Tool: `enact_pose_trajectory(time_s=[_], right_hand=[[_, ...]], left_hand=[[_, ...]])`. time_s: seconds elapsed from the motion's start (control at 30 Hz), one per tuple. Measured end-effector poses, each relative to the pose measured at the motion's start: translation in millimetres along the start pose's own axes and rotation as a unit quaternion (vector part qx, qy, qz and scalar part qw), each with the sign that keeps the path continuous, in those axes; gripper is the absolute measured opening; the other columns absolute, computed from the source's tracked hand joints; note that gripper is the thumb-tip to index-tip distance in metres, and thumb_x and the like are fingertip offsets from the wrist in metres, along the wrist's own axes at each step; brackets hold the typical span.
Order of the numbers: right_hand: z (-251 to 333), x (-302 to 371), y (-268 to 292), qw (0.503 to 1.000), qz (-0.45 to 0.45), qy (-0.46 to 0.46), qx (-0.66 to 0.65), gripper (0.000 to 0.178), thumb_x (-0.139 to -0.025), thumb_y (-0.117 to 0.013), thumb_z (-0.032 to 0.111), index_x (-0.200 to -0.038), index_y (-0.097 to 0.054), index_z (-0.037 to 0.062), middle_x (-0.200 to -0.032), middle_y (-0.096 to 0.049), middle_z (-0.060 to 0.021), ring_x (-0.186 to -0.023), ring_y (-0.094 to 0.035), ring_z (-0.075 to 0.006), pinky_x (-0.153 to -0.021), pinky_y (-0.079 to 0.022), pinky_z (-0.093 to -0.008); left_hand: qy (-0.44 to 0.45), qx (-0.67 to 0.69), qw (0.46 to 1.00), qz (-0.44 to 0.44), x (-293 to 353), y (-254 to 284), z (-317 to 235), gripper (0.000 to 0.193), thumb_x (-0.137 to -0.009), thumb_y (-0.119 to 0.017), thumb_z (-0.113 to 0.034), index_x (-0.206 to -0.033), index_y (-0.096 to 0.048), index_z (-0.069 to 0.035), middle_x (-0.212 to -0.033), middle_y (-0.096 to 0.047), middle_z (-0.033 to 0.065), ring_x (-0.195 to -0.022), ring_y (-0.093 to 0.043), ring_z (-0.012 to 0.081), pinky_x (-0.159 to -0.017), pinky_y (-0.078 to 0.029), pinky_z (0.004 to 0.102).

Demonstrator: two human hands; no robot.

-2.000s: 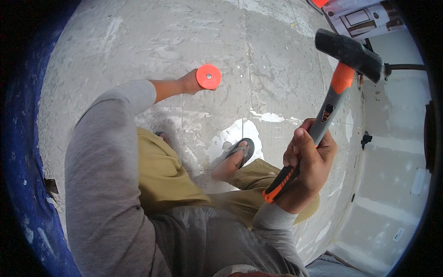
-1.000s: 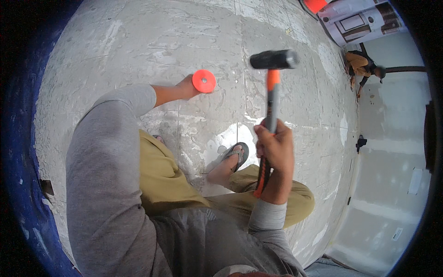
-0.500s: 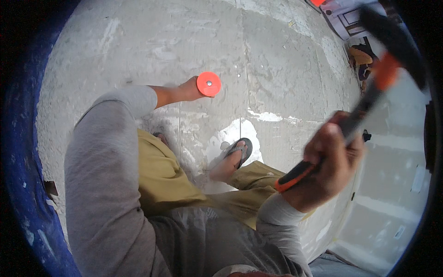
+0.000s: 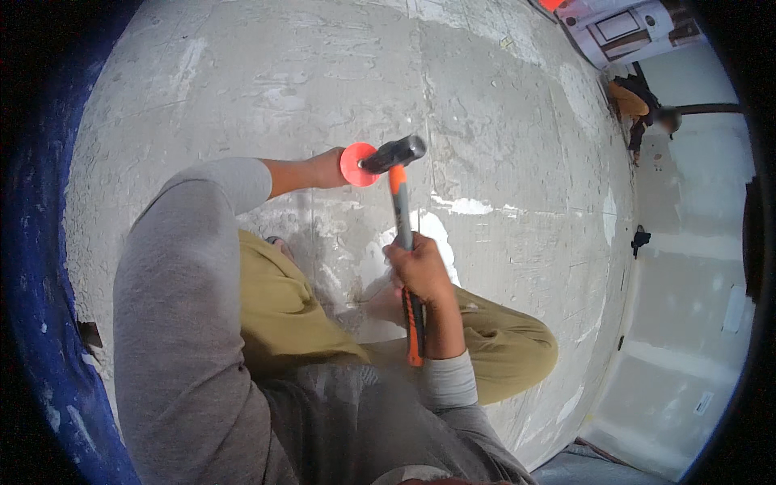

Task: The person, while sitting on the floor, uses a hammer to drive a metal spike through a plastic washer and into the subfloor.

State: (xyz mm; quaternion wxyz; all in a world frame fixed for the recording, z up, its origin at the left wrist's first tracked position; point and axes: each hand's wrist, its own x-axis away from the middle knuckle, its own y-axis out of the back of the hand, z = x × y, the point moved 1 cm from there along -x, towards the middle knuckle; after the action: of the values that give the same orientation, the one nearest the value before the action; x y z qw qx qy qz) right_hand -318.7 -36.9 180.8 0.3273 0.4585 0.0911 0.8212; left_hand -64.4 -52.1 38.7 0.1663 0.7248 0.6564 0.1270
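Note:
My left hand is closed round the shaft of a chisel with a round orange hand guard. The guard hides the chisel's shaft and tip from above. My right hand grips the middle of the handle of a club hammer, which has a dark metal head and an orange, grey and black handle. One face of the hammer's head lies over the chisel's struck end, at the guard's centre; whether they touch I cannot tell.
Rough grey concrete floor with white patches lies around me. A blue sheet hangs at the left, and a pale patched wall stands at the right. Another person crouches at the far right, near a printed panel.
The hammer, raised at the right before, has swung left and down onto the chisel's end. The guard has shifted slightly left and nearer to me. My right knee has moved outward.

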Motion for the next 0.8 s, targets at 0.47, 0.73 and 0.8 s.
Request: enact_pose_trajectory(time_s=[0.47, 0.73, 0.8], right_hand=[[73.9, 39.5, 49.3, 0.927, -0.200, 0.275, -0.156, 0.011, -0.086, -0.063, 0.010, -0.085, -0.054, 0.0023, -0.057, -0.053, -0.0029, -0.047, -0.054, -0.0117, -0.043, -0.044, -0.0291], [2.7, 5.2, 20.6, 0.993, -0.034, 0.059, -0.096, 0.021, -0.081, -0.065, 0.016, -0.082, -0.058, -0.0029, -0.062, -0.059, -0.0108, -0.051, -0.058, -0.0193, -0.050, -0.047, -0.0340], [5.4, 4.8, 29.3, 0.987, -0.040, 0.088, -0.131, 0.020, -0.082, -0.065, 0.015, -0.082, -0.057, -0.0035, -0.059, -0.056, -0.0075, -0.049, -0.055, -0.0158, -0.047, -0.045, -0.0316]], left_hand=[[-0.034, -0.040, 0.999, 0.005, -16.8, 9.9, 34.6, 0.040, -0.084, -0.068, -0.031, -0.116, -0.057, -0.009, -0.109, -0.065, 0.0104, -0.103, -0.061, 0.0254, -0.088, -0.048, 0.0361], [0.086, -0.092, 0.992, 0.008, 3.3, 30.8, 21.4, 0.049, -0.081, -0.072, -0.033, -0.121, -0.055, -0.009, -0.112, -0.064, 0.0106, -0.109, -0.059, 0.0248, -0.094, -0.046, 0.0343], [0.079, -0.109, 0.989, -0.063, 1.7, 51.1, 26.4, 0.051, -0.078, -0.075, -0.032, -0.118, -0.056, -0.006, -0.113, -0.063, 0.0128, -0.108, -0.059, 0.0261, -0.092, -0.047, 0.0353]])
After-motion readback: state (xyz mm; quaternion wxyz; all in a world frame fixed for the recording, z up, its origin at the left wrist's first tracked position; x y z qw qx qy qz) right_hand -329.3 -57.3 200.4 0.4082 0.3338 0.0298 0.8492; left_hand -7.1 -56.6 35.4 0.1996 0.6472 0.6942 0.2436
